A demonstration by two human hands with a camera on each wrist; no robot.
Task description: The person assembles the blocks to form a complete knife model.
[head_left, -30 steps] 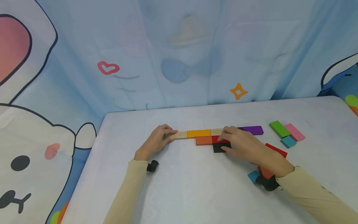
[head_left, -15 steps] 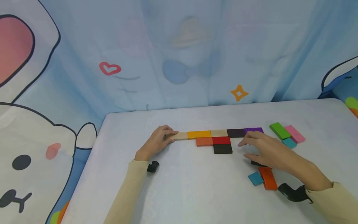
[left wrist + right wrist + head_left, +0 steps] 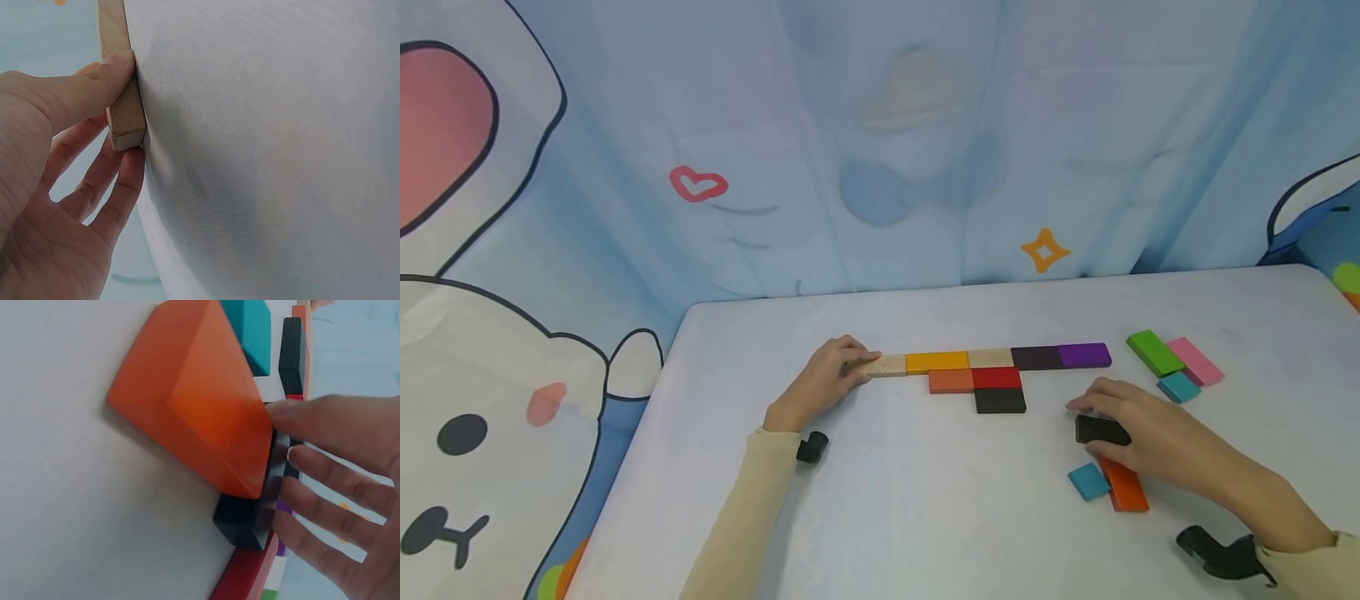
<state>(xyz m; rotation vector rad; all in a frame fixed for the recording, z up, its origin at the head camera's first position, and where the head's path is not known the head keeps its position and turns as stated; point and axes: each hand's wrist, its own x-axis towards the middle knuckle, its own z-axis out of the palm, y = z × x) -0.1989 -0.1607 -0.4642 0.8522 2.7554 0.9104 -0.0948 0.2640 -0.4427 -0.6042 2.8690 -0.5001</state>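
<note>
My left hand (image 3: 822, 379) holds the left end of a natural wood block (image 3: 889, 366), thumb on its near side in the left wrist view. This block begins a straight row on the table, followed by a yellow block (image 3: 937, 362), a second wooden block (image 3: 989, 358), a dark block (image 3: 1036, 357) and a purple block (image 3: 1085, 356). Below the row lie an orange block (image 3: 951, 382), a red block (image 3: 996, 378) and a black block (image 3: 1000, 401). To the right, my right hand (image 3: 1157, 429) has thumb and fingers around another black block (image 3: 1101, 430).
Close to my right hand lie an orange-red block (image 3: 1125, 487) and a small blue block (image 3: 1088, 482). Farther back on the right are green (image 3: 1154, 353), pink (image 3: 1196, 362) and blue blocks (image 3: 1178, 387). The table's back edge meets a printed curtain (image 3: 887, 233).
My right hand has left the red and black blocks below the row and moved right, to the loose black block, which has turned slightly. My left hand stays on the wooden block.
</note>
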